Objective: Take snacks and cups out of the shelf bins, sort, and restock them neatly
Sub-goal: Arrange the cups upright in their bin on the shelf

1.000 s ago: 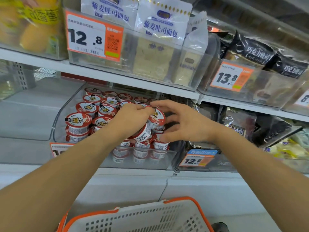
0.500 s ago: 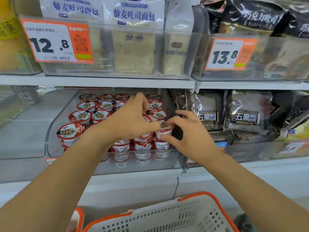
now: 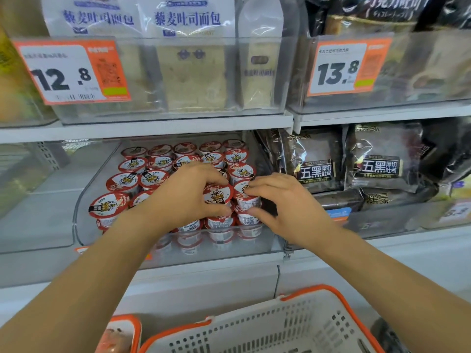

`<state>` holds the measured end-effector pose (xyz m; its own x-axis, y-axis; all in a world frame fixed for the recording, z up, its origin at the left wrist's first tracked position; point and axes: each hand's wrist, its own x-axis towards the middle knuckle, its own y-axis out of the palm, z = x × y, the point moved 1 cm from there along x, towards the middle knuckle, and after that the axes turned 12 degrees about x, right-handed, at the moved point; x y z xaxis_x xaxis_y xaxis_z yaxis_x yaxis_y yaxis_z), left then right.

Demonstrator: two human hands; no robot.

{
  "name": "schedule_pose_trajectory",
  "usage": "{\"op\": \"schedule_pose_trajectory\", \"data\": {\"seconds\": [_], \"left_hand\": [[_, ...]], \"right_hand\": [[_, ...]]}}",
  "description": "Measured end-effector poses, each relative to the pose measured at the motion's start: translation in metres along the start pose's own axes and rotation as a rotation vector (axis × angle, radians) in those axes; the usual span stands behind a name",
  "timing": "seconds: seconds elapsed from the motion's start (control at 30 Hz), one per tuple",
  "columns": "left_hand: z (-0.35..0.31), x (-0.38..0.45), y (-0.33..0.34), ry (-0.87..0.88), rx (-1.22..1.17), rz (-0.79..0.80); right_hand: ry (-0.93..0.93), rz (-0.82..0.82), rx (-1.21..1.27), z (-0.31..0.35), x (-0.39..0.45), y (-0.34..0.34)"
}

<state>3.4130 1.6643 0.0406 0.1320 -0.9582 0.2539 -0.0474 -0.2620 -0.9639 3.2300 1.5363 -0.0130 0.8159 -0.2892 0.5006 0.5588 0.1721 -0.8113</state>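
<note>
A clear shelf bin (image 3: 84, 189) on the middle shelf holds several small cups with red and white tiger lids, stacked in rows. My left hand (image 3: 186, 194) curls its thumb and fingers round one front cup (image 3: 218, 196) at the top of the stack. Just to the right, my right hand (image 3: 285, 200) pinches the neighbouring cup (image 3: 246, 198) between fingertips and thumb. Other cups (image 3: 127, 180) stand untouched at the left and back of the bin.
Dark bread bags (image 3: 379, 159) fill the bin to the right. Above are bins of toast loaves (image 3: 188, 72) with price tags 12.8 (image 3: 74, 72) and 13.8 (image 3: 344, 70). A white basket with an orange rim (image 3: 280, 324) sits below my arms. A clear bin stands at left (image 3: 30, 189).
The view has come closer and tipped down slightly. Both hands stayed at the front right cups; my left hand has settled round a top cup and my right hand moved onto the cup beside it.
</note>
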Motion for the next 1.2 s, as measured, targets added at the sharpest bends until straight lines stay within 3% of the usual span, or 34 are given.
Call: {"op": "schedule_pose_trajectory", "data": {"seconds": [0.1,0.4,0.47,0.6,0.67,0.87,1.2], "left_hand": [[0.006,-0.003,0.003,0.007,0.040,-0.008],[0.003,-0.008,0.027,-0.164,0.231,0.285],[0.001,-0.005,0.025,-0.175,0.217,0.299],[0.004,-0.003,0.024,-0.165,0.250,0.341],[0.005,-0.003,0.024,-0.156,0.249,0.342],[0.004,-0.002,0.021,-0.143,0.252,0.336],[0.002,-0.003,0.013,-0.131,0.218,0.336]], "right_hand": [[0.009,0.018,0.003,0.000,0.003,0.000],[-0.028,-0.090,0.115,0.034,0.018,-0.018],[0.080,0.011,0.120,0.041,0.041,-0.024],[0.272,0.414,-0.060,0.034,0.076,-0.013],[0.306,0.482,-0.108,0.029,0.075,-0.005],[0.245,0.356,-0.213,0.020,0.059,0.003],[0.246,0.327,-0.133,0.028,0.059,-0.001]]}}
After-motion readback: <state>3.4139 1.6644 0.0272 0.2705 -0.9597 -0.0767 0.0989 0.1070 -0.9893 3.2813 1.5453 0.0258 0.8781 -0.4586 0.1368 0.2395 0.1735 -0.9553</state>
